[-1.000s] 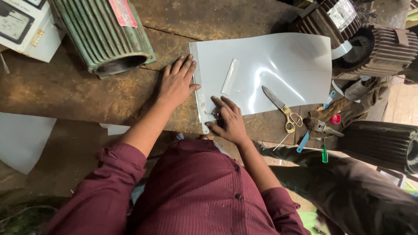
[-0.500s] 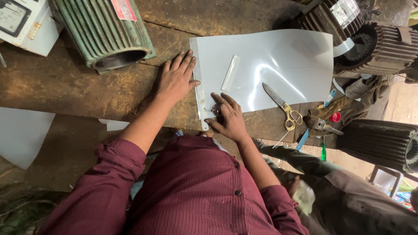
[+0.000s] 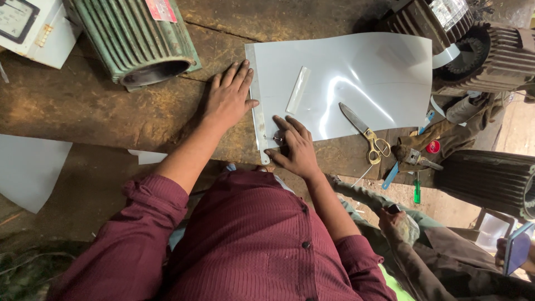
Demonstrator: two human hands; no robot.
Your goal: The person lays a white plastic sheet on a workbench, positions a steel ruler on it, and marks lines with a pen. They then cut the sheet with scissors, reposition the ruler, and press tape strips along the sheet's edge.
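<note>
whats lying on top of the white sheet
On the sheet lie a narrow strip, scissors partly over its lower edge, and the right hand. The left hand presses at its left edge. The wooden bench beneath it is covered.

A worn, stained wooden workbench (image 3: 83, 106) filled the frame; a green ribbed motor housing (image 3: 131, 42) stood at eleven o'clock, dark motors (image 3: 490, 178) at three, dusty floor (image 3: 440, 203) beyond.
</note>
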